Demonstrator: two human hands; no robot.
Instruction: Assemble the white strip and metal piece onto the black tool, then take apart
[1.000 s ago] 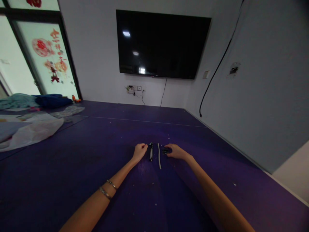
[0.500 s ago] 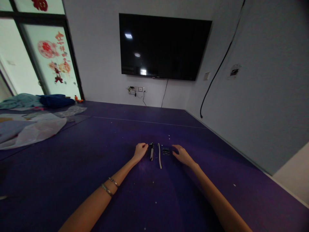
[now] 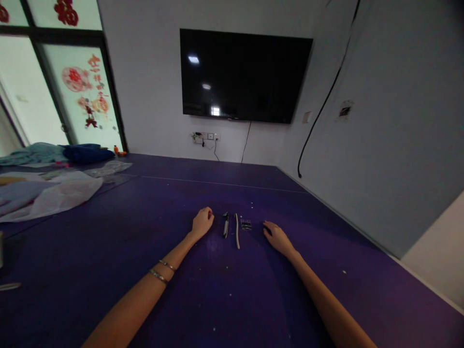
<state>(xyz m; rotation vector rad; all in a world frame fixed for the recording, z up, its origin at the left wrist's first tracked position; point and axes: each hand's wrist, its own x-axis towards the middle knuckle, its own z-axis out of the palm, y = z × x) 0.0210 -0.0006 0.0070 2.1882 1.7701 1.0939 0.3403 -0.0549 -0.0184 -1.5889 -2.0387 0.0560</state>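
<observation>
Three small items lie in a row on the purple floor (image 3: 213,290) between my hands. On the left of the row is a slim razor (image 3: 226,226) with a dark head and a black and silver handle. Beside it lies a thin, pale, slightly curved stick (image 3: 237,233), its kind too small to tell. To the right sits a small clear packet (image 3: 246,224) with dark pieces inside. My left hand (image 3: 203,223) rests left of the razor, fingers curled in, their inside hidden. Right of the packet, my right hand (image 3: 277,237) lies with fingers apart, touching none of the items.
Plastic sheets (image 3: 65,193) and folded cloths (image 3: 87,152) lie at the left. A television (image 3: 246,75) hangs on the wall ahead, above sockets (image 3: 208,137). A black cable (image 3: 322,108) dangles along the right wall. Small white specks dot the floor.
My left hand has drawn away to the left from the razor. My right hand has shifted a little right, away from the packet. The three items stay in their row.
</observation>
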